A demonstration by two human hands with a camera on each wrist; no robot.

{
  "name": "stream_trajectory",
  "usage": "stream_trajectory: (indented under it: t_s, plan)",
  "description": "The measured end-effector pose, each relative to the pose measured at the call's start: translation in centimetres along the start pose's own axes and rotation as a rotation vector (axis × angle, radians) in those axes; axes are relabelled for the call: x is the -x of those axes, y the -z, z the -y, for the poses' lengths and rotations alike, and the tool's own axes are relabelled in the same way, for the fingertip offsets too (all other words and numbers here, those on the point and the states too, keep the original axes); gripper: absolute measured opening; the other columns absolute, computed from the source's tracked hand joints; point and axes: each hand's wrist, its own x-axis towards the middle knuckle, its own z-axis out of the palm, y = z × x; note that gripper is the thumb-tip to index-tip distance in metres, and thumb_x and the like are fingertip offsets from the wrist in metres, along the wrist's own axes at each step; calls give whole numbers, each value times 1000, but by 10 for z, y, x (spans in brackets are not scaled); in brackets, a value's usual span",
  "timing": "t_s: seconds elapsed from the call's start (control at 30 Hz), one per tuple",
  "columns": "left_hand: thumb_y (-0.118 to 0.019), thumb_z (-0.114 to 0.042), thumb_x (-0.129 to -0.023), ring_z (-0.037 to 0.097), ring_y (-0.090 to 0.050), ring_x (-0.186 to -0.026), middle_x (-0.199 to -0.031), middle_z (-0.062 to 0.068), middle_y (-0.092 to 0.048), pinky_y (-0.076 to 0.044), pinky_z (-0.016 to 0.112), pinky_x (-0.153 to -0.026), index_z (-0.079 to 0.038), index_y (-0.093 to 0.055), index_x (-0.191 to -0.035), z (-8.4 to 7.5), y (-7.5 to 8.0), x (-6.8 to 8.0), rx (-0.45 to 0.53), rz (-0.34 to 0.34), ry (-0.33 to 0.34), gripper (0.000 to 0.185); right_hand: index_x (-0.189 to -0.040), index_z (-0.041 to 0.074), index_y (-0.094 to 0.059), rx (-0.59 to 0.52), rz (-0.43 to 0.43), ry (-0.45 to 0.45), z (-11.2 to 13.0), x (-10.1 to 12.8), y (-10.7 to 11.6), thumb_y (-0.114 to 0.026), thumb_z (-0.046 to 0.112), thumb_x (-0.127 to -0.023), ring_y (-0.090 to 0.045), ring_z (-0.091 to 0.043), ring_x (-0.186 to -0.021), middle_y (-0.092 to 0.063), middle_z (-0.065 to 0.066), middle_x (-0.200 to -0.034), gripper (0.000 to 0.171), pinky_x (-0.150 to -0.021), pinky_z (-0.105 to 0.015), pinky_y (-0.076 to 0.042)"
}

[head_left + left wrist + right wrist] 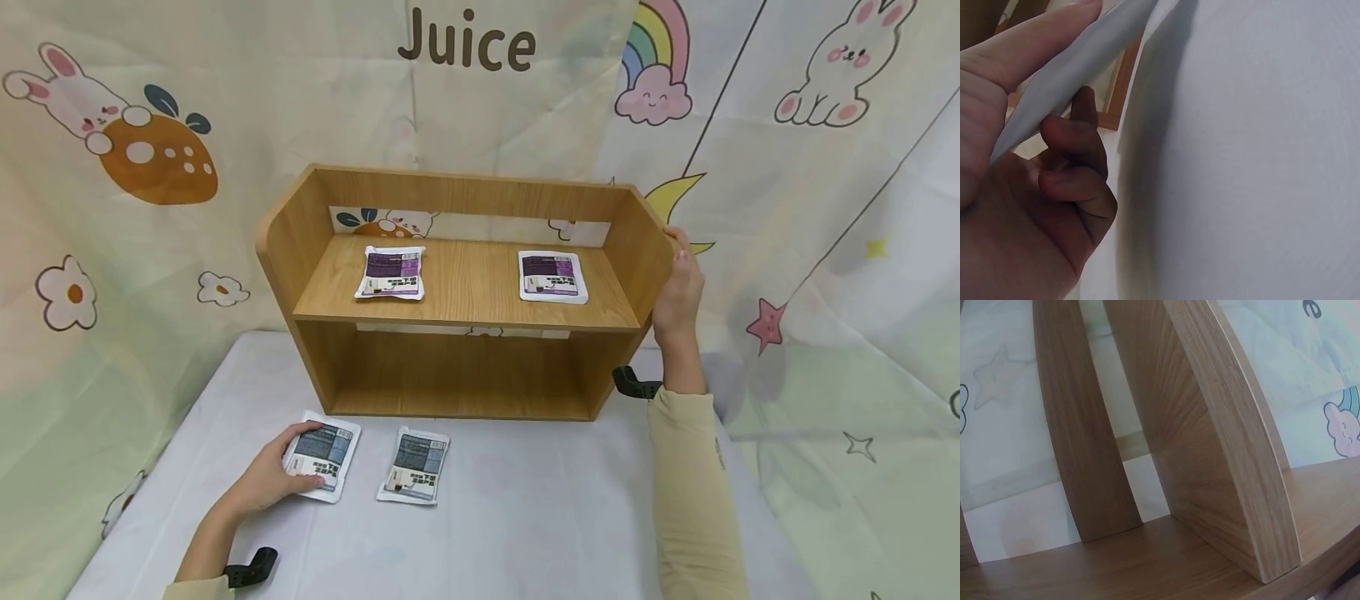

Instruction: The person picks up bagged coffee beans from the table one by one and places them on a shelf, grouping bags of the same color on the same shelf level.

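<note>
1. The left sleeve (198, 590) lies at the bottom edge of the head view, with a black wrist strap (255, 567) just beyond it.
2. The left hand (262, 475) reaches forward and pinches a grey-labelled packet (333, 446) from its left side; the left wrist view shows the thumb on one face and bent fingers at the other, with a gap above the table (540, 517).
3. The right arm stretches forward, and the right hand (677, 287) touches the outer side of the wooden shelf (472, 287) at its right panel; whether its fingers grip cannot be told.
4. A second grey packet (414, 467) lies on the table, just right of the held one.
5. The shelf stands directly beyond both, its upper board bearing two purple-labelled packets (553, 277), well apart.
6. A printed curtain (465, 117) hangs behind.
</note>
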Motion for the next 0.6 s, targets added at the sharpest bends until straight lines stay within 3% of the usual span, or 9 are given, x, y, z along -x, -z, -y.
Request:
stream_trajectory:
  t_s: [0.27,0.6]
  plan:
    - [-91,-30,-65,45,-33,-132,-145,25,-36,-24,64,-102,-17,-38,-145,-9,-14,-5,49,-16,24,96,-136,28,-53,20,-23,-18,-2,4,3,-20,41,-103,-50,-22,-109,-55,-4,-127,48,-86,-32,-40]
    - [-91,-29,-67,39,-42,-124,-144,22,-39,-33,58,-99,-21,-38,-145,-25,-40,-25,95,-36,-39,95,-138,20,-52,-19,15,-43,23,10,-3,-22,34,-104,-48,-26,-112,-52,-12,-130,47,-89,-33,-38]
